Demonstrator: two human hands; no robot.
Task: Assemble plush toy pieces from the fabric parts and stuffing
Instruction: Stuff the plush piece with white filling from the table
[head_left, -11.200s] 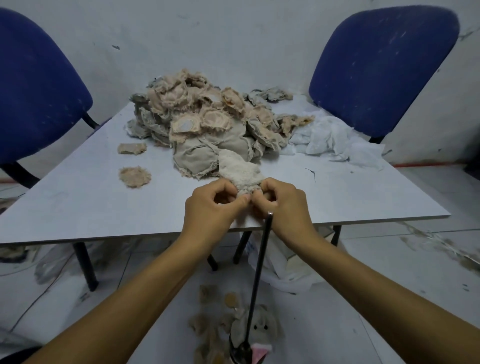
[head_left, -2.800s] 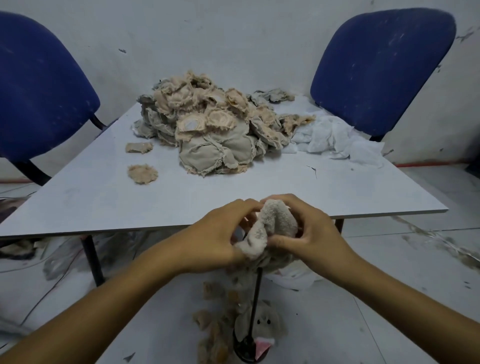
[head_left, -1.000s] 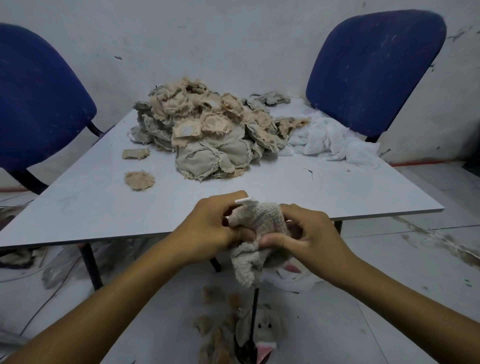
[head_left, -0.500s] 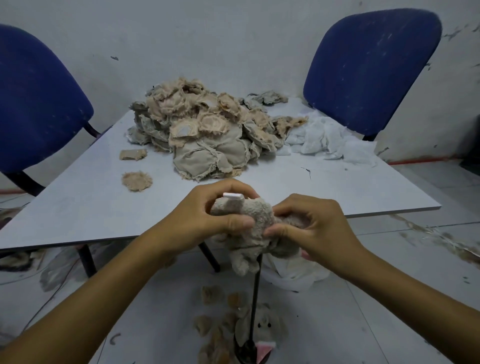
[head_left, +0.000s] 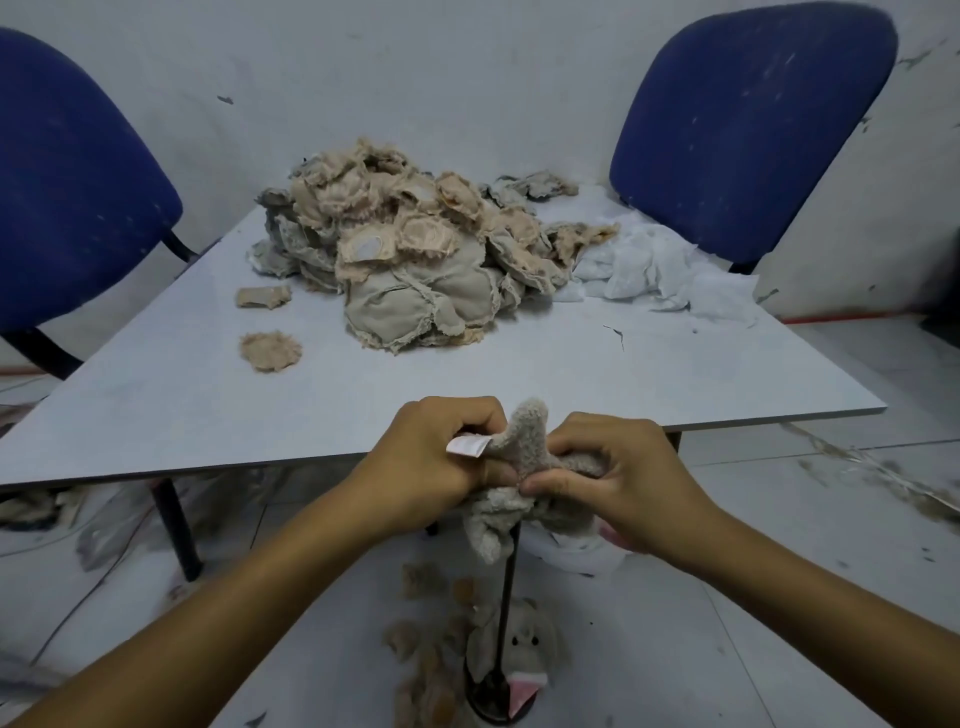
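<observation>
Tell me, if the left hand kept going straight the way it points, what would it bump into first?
Probably the right hand. The left hand points rightward across the fuzzy plush piece both hold, though depth is hard to judge.

Eleven seconds back the fuzzy plush piece (head_left: 524, 467) lay on the tabletop (head_left: 208, 405) at the foot of the heap, with both hands pinching its near edge. Now it is off the surface, held in the air just in front of the near edge. It has been turned over since: a white tag (head_left: 467, 446) shows by the left hand (head_left: 436, 467), a nub sticks up between the hands, and the right hand (head_left: 623, 478) pinches its right side.
</observation>
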